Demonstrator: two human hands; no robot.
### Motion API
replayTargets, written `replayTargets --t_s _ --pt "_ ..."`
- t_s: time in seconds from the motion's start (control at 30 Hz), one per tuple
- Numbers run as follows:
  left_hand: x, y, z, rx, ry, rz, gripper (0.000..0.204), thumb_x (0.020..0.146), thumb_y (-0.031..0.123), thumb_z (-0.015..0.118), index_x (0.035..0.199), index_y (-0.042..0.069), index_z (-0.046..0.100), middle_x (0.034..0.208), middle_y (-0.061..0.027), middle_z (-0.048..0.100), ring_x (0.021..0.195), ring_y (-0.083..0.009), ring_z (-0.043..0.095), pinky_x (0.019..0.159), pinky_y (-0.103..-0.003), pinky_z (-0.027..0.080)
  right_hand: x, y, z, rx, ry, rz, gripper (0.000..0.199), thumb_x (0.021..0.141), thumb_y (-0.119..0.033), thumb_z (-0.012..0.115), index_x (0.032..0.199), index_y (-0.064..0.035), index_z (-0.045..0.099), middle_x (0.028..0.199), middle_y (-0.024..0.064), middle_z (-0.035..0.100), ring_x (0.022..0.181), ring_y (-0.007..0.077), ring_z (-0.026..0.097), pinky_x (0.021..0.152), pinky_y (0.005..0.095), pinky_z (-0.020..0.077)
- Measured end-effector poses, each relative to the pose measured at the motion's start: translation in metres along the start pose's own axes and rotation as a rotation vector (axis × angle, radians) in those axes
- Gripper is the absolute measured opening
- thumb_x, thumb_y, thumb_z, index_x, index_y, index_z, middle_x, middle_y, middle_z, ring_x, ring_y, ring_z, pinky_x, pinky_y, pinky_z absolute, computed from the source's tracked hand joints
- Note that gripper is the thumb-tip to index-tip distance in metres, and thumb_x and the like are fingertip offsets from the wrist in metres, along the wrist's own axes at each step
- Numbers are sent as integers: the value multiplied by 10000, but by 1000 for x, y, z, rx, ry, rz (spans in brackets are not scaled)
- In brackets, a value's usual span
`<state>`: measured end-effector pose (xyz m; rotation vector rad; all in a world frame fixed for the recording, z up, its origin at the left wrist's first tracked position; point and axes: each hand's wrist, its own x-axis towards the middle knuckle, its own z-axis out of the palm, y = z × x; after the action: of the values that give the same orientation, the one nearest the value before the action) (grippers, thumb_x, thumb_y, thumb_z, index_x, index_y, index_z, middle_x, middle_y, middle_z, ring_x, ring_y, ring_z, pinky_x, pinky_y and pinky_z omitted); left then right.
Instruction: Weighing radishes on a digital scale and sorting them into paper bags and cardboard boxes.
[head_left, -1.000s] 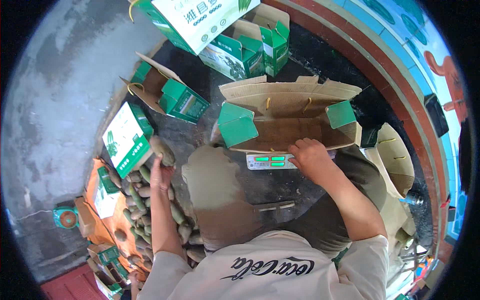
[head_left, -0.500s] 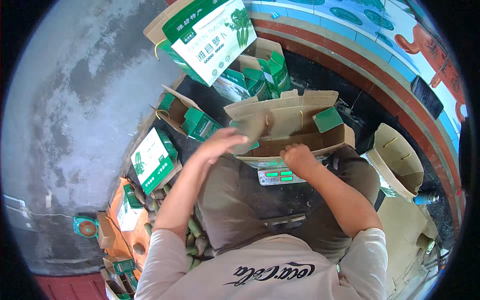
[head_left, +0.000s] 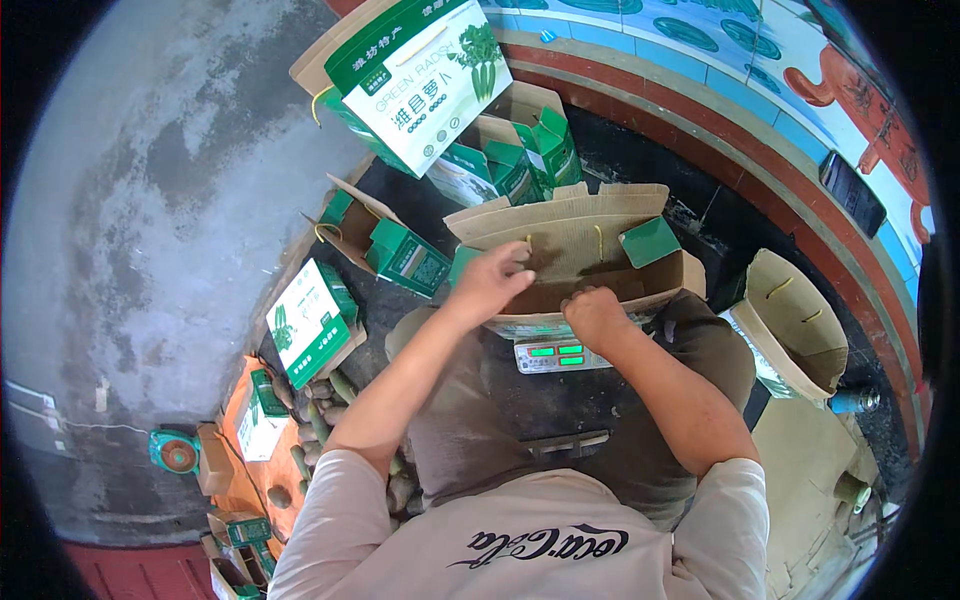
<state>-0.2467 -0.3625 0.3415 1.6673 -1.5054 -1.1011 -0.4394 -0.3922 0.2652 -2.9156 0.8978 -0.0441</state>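
Note:
An open cardboard box with green side flaps and yellow cord handles stands in front of my knees, tilted slightly. My left hand is over its left end, fingers loosely bent and thumb apart, with nothing visible in it. At the middle of the near rim, my right hand is closed over the cardboard edge. Just below that rim shows a digital scale with lit green displays; the box hides the rest of it. The bottom of the box is shadowed, and its contents cannot be made out.
Printed green-and-white cartons stand beyond the box, with another open carton to the left. Green radishes lie beside my left leg. On the right are an open carton, a blue can and a dark phone-like object on the ledge.
My left hand has moved right and slightly forward over the box. The blurred brownish-green thing beside it earlier no longer shows there. My right hand stays on the near rim.

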Motion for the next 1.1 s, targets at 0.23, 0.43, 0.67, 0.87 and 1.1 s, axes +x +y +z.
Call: replayTargets --t_s 0.23,0.43,0.67,0.87,1.1 --pt "-84 -56 -92 50 546 96 238 865 53 538 1096 0 564 1054 -60 601 987 -127 555 889 -261 418 5 1 5 -62 5 10 116 745 -124 540 776 -107 649 783 87 655 764 247 641 640 360 503" --pt "-192 -229 -99 601 512 -277 268 750 180 636 966 23 619 952 -190 620 891 -315 608 797 -364 477 3 -2 6 -68 50 16 78 723 -98 562 757 -86 631 765 84 642 740 242 634 631 358 505" --pt "-327 -366 -18 506 -40 -975 457 774 303 604 1177 96 546 1096 -187 590 1055 -308 553 895 -378 446 9 -9 4 86 101 -18 110 703 -69 580 808 -81 613 806 83 619 818 257 614 676 354 506" --pt "-370 -383 40 675 -300 -1057 557 746 327 612 1260 154 481 1209 -158 537 1146 -320 496 958 -421 407 6 -2 -5 176 35 -66 81 729 -74 570 796 -81 614 783 80 597 800 265 597 675 371 494" --pt "-397 -396 85 461 -517 -1198 669 724 330 613 1339 207 381 1351 -130 407 1247 -346 380 1000 -488 349 6 -13 -16 165 22 -71 90 743 -89 581 823 -90 622 767 81 587 764 269 584 669 379 485"
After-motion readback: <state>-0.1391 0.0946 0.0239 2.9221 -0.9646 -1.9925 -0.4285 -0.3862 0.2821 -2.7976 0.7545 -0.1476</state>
